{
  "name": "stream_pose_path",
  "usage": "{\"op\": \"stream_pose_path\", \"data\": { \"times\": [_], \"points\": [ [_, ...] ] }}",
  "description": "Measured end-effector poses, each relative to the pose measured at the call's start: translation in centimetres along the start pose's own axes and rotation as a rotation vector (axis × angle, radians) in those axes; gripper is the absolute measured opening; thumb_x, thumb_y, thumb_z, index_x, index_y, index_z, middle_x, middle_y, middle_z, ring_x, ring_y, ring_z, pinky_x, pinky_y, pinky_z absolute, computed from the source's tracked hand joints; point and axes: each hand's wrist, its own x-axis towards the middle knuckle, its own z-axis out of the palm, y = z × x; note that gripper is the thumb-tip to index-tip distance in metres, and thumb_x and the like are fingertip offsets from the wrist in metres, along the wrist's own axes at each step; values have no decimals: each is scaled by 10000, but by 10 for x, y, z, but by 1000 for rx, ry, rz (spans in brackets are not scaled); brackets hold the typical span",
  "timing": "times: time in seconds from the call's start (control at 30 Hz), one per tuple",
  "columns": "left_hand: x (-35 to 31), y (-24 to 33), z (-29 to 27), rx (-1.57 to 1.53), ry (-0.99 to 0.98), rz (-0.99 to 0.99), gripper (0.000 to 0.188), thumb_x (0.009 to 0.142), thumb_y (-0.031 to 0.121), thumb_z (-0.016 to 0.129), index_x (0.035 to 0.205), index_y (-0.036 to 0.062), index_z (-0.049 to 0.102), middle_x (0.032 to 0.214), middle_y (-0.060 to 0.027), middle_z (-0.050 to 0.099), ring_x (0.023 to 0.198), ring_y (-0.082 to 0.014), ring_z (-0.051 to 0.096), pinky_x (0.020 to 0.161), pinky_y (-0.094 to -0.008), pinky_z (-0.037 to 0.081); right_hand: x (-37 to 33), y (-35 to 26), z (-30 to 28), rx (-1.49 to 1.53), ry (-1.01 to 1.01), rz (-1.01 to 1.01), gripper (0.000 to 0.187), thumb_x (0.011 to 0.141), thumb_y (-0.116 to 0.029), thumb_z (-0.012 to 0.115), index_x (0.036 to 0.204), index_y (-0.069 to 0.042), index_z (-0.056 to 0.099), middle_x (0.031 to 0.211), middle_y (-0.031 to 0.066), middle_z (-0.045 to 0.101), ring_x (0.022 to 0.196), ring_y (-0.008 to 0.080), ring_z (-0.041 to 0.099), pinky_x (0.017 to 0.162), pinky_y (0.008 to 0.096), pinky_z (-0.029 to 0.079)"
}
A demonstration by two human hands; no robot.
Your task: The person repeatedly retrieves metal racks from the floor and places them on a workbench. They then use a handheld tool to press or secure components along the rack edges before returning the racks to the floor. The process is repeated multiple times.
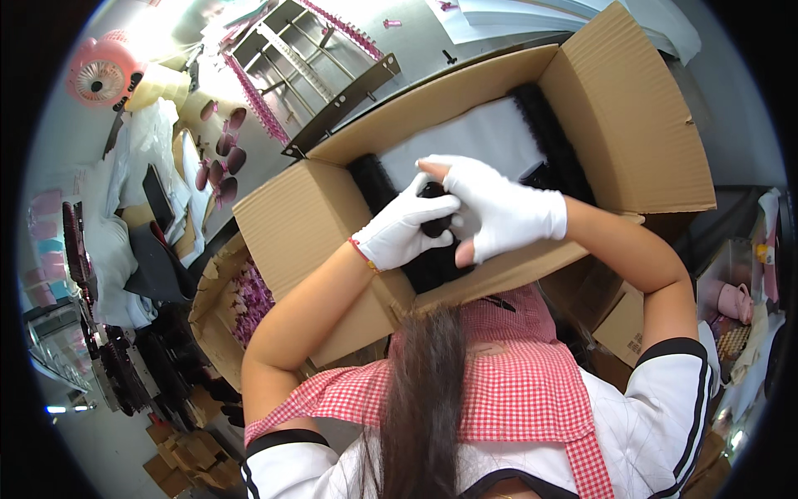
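Note:
Both my hands wear white gloves with some bare fingertips and meet above an open cardboard box (324,190). My left hand (403,220) is curled around a small dark glossy piece (434,223), which looks like a sunglass lens, though its full shape is hidden. My right hand (507,212) is beside it, thumb and forefinger spread wide apart, other fingers partly hidden near the left hand. Under the hands, white sheet material (465,137) lies in the box between black rows of packed pieces (553,137). A small black item (534,175) shows beside my right hand.
A metal rack (320,71) with pink strips stands beyond the box. Several tinted sunglasses (226,141) lie on the table to the left, near a pink fan (98,79) and white cloths (112,241). Another carton (218,303) with purple pieces (252,299) sits lower left.

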Motion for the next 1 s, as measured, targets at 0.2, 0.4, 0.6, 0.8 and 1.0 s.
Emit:
{"op": "stream_pose_path", "data": {
  "times": [0.2,0.4,0.6,0.8,1.0],
  "points": [
    [-26,-13,-3,-51,27,-104,339,967,121,619,1278,148,485,1215,-81,555,1128,-217,590,912,-404,554,46,55,-14,-89,425,-21,402,811,-132,750,1190,-75,628,1161,70,649,1115,244,608,970,382,490],
    [-36,-5,7,438,137,29,382,876,72,708,1220,66,543,1142,-94,615,1144,-184,585,899,-362,553,121,53,-33,-535,396,-161,249,902,-313,657,1013,-90,681,1005,93,678,968,318,647,869,418,506],
    [-13,24,-26,1257,704,906,300,760,74,734,1030,60,603,1456,-262,454,1349,-393,464,1089,-390,400,148,45,-68,-408,-116,56,312,987,-333,507,1070,-99,697,1088,136,696,1016,353,646,890,431,504],
    [-2,30,-45,1420,832,705,267,741,119,745,943,78,575,1410,-241,405,1045,-431,611,879,-454,543,178,33,-87,-263,-482,225,367,988,-287,458,1137,-66,710,1133,155,682,1098,318,606,1026,368,425],
    [-10,20,-43,1402,823,650,258,739,97,737,932,74,567,1387,-214,417,921,-380,643,832,-430,561,219,40,-58,-488,-921,352,613,969,-427,372,1465,-81,470,1472,148,509,1356,278,452,1132,370,300]
  ]
}}
